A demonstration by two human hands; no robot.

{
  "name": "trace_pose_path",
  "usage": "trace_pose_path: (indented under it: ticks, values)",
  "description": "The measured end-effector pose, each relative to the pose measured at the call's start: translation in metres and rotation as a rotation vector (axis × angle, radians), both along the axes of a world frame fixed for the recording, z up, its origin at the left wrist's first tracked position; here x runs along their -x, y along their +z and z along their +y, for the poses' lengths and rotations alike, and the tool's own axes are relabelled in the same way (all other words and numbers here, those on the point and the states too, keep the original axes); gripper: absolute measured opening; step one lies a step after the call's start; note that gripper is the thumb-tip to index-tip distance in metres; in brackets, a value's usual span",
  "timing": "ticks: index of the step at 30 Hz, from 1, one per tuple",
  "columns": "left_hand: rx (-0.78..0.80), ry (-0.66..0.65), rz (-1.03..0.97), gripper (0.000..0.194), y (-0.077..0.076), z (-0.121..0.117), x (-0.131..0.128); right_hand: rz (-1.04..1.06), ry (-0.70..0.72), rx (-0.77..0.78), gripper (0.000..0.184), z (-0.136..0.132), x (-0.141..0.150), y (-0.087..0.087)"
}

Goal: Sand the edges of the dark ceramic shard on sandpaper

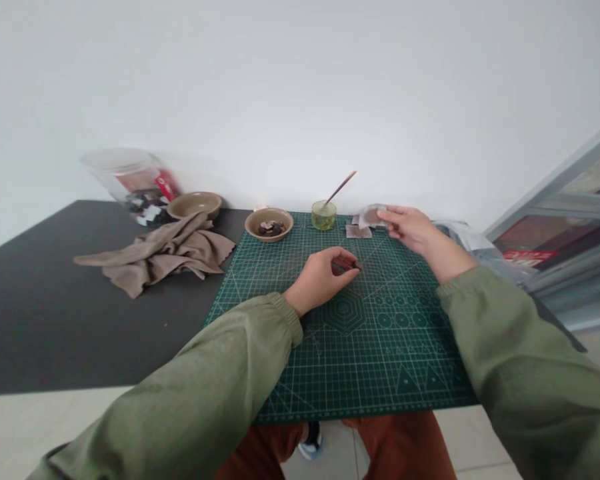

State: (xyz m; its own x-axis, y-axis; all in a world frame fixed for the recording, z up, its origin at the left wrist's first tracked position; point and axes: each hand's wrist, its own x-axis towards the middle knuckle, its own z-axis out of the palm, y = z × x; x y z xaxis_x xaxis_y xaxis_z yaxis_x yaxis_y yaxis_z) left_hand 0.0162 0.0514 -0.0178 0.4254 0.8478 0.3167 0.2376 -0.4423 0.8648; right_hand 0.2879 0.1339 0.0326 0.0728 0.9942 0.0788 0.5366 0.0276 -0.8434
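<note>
My left hand [323, 279] is over the middle of the green cutting mat [290, 373], its thumb and fingers closed on a small dark brown piece [358, 265] that is mostly hidden. Farther back on the right, my right hand [407, 230] pinches a thin greyish-brown sheet [373, 215], perhaps sandpaper, held above the mat. Below it lies a small square sheet [359, 232] of similar colour. A brown bowl [251, 229] with several dark pieces [271, 229] stands at the mat's back left. Beside it a green glass cup [323, 217] holds a thin stick [341, 187].
On the black table [55, 300] a crumpled brown cloth [165, 257] lies left of the mat. Behind it are another brown bowl [195, 203] and a clear jar [140, 187] with dark and white pieces. Clear plastic [473, 243] lies at the right, near a metal-framed panel [555, 233].
</note>
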Motion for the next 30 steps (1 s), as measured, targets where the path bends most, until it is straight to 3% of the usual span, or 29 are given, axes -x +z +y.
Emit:
trace_pose_path:
  ticks: [2,5,8,11,14,20,25,30]
  values:
    - [-0.01,0.006,0.008,0.016,0.0,0.001,0.0,-0.114,-0.091,-0.056,0.028,0.019,0.006,0.004]
    - [-0.023,0.015,0.014,0.016,0.0,0.001,0.0,-0.299,-0.189,-0.178,0.045,0.03,0.012,0.01]
    - [-0.034,0.016,0.015,0.017,0.001,0.001,-0.001,-0.431,-0.093,-0.227,0.036,0.026,0.017,0.014]
    - [-0.047,0.016,0.014,0.018,0.002,0.0,-0.001,-0.501,0.06,-0.174,0.027,0.018,0.022,0.009]
    - [-0.061,0.02,0.016,0.018,0.002,0.0,0.0,-0.534,0.017,-0.103,0.032,0.016,0.024,-0.006]
    - [-0.079,0.019,0.02,0.018,0.0,0.0,0.0,-0.415,-0.139,0.021,0.048,0.025,0.023,-0.032]
    - [-0.093,0.027,0.019,0.018,0.001,-0.001,0.0,-0.194,-0.061,0.163,0.058,0.013,0.011,-0.018]
    - [-0.118,0.103,-0.001,0.018,0.004,-0.001,-0.001,-0.064,0.053,0.248,0.057,-0.039,-0.006,-0.008]
